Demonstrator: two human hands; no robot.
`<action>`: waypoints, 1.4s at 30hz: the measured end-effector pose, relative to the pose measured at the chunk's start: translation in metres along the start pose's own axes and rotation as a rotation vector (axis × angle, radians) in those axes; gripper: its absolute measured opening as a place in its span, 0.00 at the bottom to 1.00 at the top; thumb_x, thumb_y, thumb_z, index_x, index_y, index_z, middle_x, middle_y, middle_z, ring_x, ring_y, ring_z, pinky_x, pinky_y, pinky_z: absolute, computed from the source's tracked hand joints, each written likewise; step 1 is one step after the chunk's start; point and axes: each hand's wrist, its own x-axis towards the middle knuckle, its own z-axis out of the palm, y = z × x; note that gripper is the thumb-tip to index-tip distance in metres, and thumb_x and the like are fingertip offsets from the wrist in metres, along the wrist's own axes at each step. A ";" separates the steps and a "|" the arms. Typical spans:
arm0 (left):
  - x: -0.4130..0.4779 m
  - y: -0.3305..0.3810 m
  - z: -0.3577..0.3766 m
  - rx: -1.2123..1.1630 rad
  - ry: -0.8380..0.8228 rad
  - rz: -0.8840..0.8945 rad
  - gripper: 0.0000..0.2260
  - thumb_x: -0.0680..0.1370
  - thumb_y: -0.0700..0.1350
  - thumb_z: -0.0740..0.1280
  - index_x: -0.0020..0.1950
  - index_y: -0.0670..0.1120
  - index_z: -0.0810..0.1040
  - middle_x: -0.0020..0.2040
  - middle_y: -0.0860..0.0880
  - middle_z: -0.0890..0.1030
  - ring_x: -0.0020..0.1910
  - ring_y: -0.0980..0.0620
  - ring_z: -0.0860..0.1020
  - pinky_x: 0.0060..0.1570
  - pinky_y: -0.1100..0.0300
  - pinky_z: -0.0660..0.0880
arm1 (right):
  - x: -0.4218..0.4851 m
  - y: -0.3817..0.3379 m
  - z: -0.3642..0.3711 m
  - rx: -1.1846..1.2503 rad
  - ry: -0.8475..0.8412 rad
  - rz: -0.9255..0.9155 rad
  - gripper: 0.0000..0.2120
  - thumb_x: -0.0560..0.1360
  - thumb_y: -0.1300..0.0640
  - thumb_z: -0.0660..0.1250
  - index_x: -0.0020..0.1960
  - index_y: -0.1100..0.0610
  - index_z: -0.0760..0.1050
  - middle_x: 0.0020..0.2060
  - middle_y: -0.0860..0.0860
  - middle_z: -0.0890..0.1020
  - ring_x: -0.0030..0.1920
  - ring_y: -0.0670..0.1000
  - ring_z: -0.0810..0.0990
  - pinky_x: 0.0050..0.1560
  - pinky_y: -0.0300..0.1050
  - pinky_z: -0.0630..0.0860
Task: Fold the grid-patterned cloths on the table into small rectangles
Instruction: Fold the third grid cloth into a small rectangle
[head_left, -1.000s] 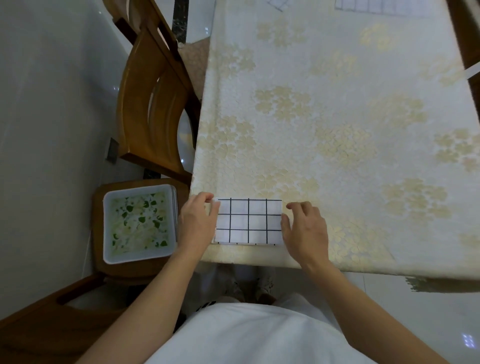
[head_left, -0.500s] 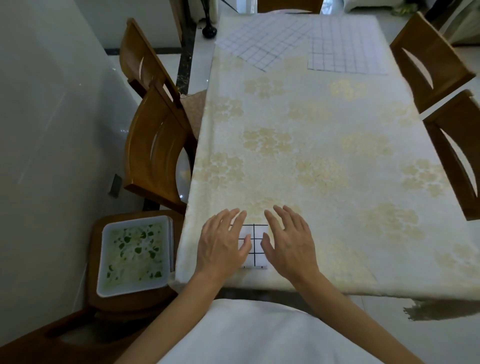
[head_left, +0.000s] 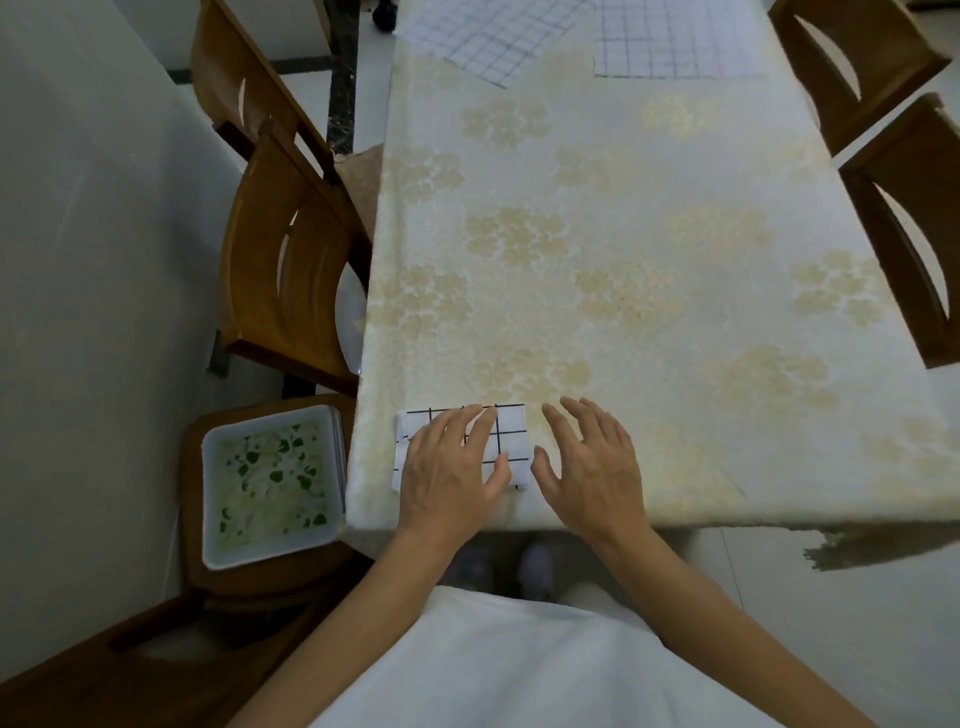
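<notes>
A small folded white cloth with a black grid (head_left: 511, 436) lies near the table's front left corner. My left hand (head_left: 451, 470) lies flat on it with straight fingers, covering most of it. Just right of the cloth, my right hand (head_left: 589, 467) hovers or rests on the tablecloth with fingers spread, holding nothing. Two unfolded grid cloths lie at the far end: one at an angle (head_left: 480, 36), one squarer (head_left: 675, 39).
The table (head_left: 623, 249) wears a cream floral cloth. Wooden chairs stand on the left (head_left: 291, 260) and right (head_left: 904, 228). A white tray with a green leaf print (head_left: 270, 483) sits on a low wooden stool at the left front.
The folded cloth has slid left toward the table corner under my left hand. My right hand came off the cloth and now sits beside it.
</notes>
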 end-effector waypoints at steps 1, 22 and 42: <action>-0.001 -0.001 0.000 -0.003 0.007 0.028 0.21 0.76 0.54 0.66 0.67 0.48 0.77 0.63 0.49 0.79 0.62 0.49 0.77 0.60 0.51 0.75 | -0.004 -0.002 0.000 -0.007 0.010 0.023 0.24 0.78 0.45 0.57 0.68 0.56 0.75 0.66 0.57 0.78 0.67 0.59 0.75 0.66 0.59 0.73; 0.000 0.063 0.029 -0.080 -0.138 0.688 0.21 0.76 0.54 0.67 0.66 0.47 0.76 0.63 0.48 0.79 0.61 0.47 0.76 0.56 0.50 0.75 | -0.147 0.011 -0.041 -0.102 0.119 0.666 0.25 0.77 0.45 0.58 0.69 0.56 0.72 0.66 0.56 0.76 0.66 0.57 0.74 0.66 0.58 0.73; -0.008 0.256 0.089 0.037 -0.288 0.957 0.24 0.79 0.59 0.58 0.71 0.50 0.71 0.68 0.50 0.76 0.66 0.49 0.72 0.63 0.54 0.70 | -0.221 0.162 -0.072 -0.097 0.159 0.898 0.26 0.78 0.45 0.60 0.74 0.53 0.70 0.70 0.57 0.74 0.71 0.59 0.71 0.69 0.60 0.70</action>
